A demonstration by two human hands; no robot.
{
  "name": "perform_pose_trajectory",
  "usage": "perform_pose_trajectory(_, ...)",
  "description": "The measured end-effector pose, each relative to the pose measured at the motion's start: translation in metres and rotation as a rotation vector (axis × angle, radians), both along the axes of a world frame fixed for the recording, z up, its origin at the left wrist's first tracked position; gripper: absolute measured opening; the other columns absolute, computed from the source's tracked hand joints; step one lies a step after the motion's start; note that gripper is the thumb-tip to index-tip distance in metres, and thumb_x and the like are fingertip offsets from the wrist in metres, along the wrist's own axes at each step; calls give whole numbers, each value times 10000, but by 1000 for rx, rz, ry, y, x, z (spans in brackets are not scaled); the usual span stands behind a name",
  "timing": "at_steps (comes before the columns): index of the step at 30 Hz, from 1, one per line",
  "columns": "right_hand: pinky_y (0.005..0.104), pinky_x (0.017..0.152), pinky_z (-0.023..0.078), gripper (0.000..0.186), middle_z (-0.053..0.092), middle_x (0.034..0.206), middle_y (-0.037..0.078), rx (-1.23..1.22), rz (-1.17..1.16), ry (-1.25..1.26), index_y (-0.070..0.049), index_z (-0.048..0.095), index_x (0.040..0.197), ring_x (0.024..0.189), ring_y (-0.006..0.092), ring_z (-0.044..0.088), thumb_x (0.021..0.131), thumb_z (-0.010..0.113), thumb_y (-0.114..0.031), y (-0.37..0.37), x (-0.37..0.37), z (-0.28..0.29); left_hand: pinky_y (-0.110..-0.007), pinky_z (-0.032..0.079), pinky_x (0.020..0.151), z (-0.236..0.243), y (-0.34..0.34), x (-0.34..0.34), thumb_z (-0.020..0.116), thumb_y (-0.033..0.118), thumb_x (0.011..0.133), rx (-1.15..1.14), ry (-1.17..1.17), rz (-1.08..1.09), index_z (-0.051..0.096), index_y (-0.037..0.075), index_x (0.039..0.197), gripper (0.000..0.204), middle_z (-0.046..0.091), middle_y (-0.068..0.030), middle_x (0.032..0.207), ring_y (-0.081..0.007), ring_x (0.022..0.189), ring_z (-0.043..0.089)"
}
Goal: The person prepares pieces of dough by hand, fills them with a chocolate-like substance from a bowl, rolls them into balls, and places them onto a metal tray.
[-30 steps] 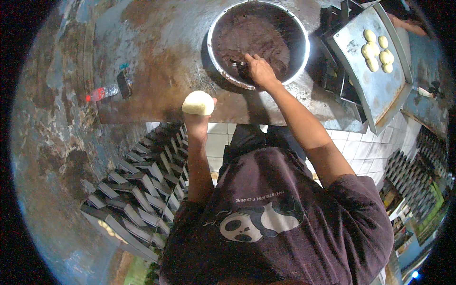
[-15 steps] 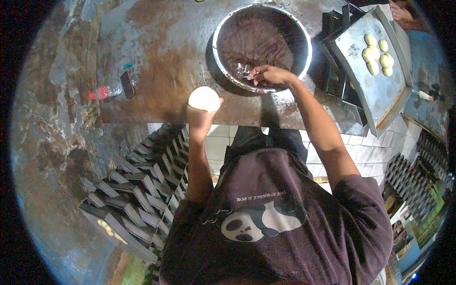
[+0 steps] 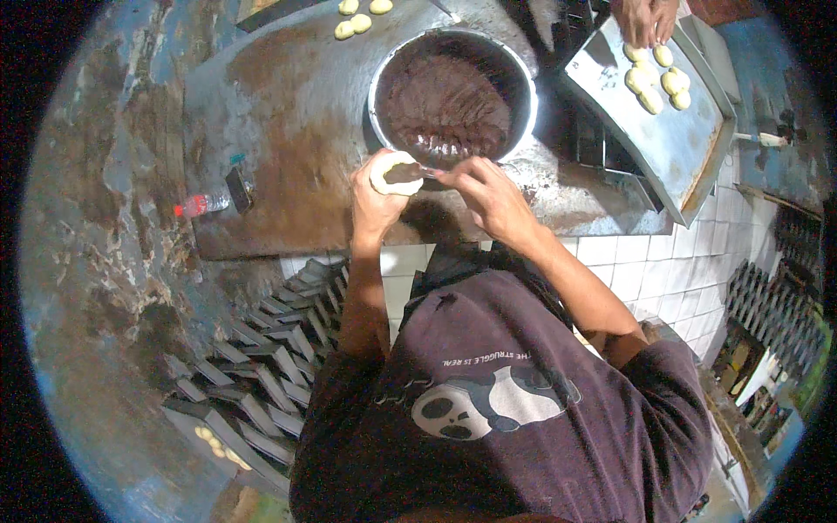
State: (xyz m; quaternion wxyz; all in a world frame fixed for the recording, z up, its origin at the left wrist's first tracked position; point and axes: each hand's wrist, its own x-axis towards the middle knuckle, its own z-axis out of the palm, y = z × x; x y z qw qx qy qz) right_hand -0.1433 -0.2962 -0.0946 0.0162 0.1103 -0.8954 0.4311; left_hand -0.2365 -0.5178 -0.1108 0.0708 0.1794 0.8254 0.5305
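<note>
My left hand (image 3: 375,207) cups a pale flattened round of dough (image 3: 394,187) just off the near rim of a large metal bowl (image 3: 534,105). A dark brown paste (image 3: 446,98) fills much of that bowl. With my right hand (image 3: 493,199) I grip a small metal tool (image 3: 429,173), a spoon or spatula; which one I cannot tell. Its tip lies against the dough, where a lump of brown paste (image 3: 402,173) sits on the middle. My right fingers are closed round the handle, and the fingers of the left wrap the dough's edge.
At the right, a co-worker's hands (image 3: 647,22) reach over a metal tray (image 3: 689,144) bearing several dough balls (image 3: 645,78). More dough balls (image 3: 359,23) lie at the table's far edge. A bottle (image 3: 202,205) and a dark phone-like object (image 3: 238,190) are left. Stacked metal racks (image 3: 261,375) stand lower left.
My right hand has come out of the bowl with the tool and moved left to the dough. Brown paste now lies on the dough. The co-worker's hands have come over the tray.
</note>
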Motion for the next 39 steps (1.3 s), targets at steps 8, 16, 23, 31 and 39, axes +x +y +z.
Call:
perform_pose_trajectory(8, 479, 888, 533, 251, 686, 1079, 251, 199, -508, -502, 9, 692, 1108, 1014, 425, 674, 981, 641, -202, 100, 134, -184, -297, 553, 799, 2, 20, 4, 854, 224, 866, 11, -235, -77, 748, 13, 982, 263, 769, -51, 926, -121, 845, 694)
perform_pose_trajectory(16, 412, 1062, 480, 792, 587, 1358, 157, -267, -123, -120, -103, 577, 1421, 1267, 323, 590, 768, 893, -419, 64, 18, 45, -320, 548, 749, 42, 56, -2, 886, 296, 816, -60, -323, -467, 743, 4, 957, 355, 757, -75, 871, -125, 794, 683)
perform_pose_trajectory(23, 383, 953, 520, 487, 673, 1141, 131, -336, 31, -76, -36, 711, 1175, 1092, 259, 652, 799, 876, -297, 47, -18, 88, -314, 541, 835, 71, 64, -18, 899, 228, 752, -66, -406, -678, 700, 14, 1120, 471, 746, -49, 1001, -127, 928, 685)
perform_pose_trajectory(31, 369, 945, 547, 459, 688, 1083, 94, -636, -169, -204, -27, 704, 1208, 1095, 201, 653, 856, 840, -290, 47, -15, 103, -227, 505, 715, 104, 60, 4, 679, 173, 965, 438, -635, -437, 642, 7, 1206, 295, 701, -36, 1032, -84, 870, 652)
perform_pose_trajectory(39, 354, 848, 547, 476, 636, 1030, 117, -101, 12, 222, -46, 721, 1174, 1007, 238, 668, 800, 868, -301, 48, -30, 130, -176, 344, 447, 107, 76, 11, 538, 212, 1001, 548, -819, -231, 574, 48, 1249, 300, 608, 6, 786, -20, 545, 482)
